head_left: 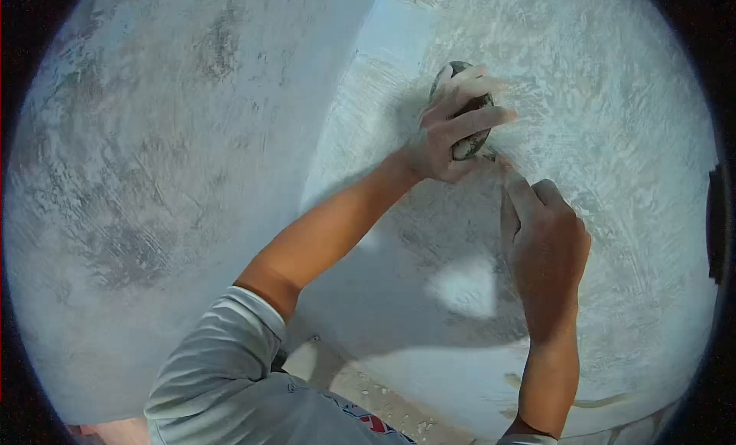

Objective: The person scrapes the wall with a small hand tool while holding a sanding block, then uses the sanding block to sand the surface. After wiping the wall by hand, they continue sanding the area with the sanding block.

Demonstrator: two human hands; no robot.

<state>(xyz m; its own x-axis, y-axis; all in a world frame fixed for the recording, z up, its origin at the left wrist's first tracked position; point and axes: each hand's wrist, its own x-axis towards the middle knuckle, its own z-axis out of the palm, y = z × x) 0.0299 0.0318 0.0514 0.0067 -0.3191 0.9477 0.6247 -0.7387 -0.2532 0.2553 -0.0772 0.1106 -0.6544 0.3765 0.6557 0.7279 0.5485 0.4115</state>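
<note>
The person faces a rough, pale wall [636,292]. The oval thing [471,147] is in the upper part of the wall, to the right of its middle. It is dark with pale, blotchy spots, and it leans a little. The left hand [452,131] is gripping it, with the fingers spread over its front. Some of the fingers look blurry. The hand hides much of the oval thing, so you cannot tell just what it is.

The right hand [544,223] is lower and closer to the wall's right edge. Its fingers are bent, and the tips reach up to a spot just below the oval thing. A small dark bit [491,157] shows there, between the two hands. You cannot tell if the right fingers are pinching it or are a bit open.

A bright patch [468,288] of light is on the wall below the hands. The person's gray shirt [215,361] is near the wall's bottom edge, and some floor [402,407] shows beside it. A dark thing [717,223] stands at the far right edge.
</note>
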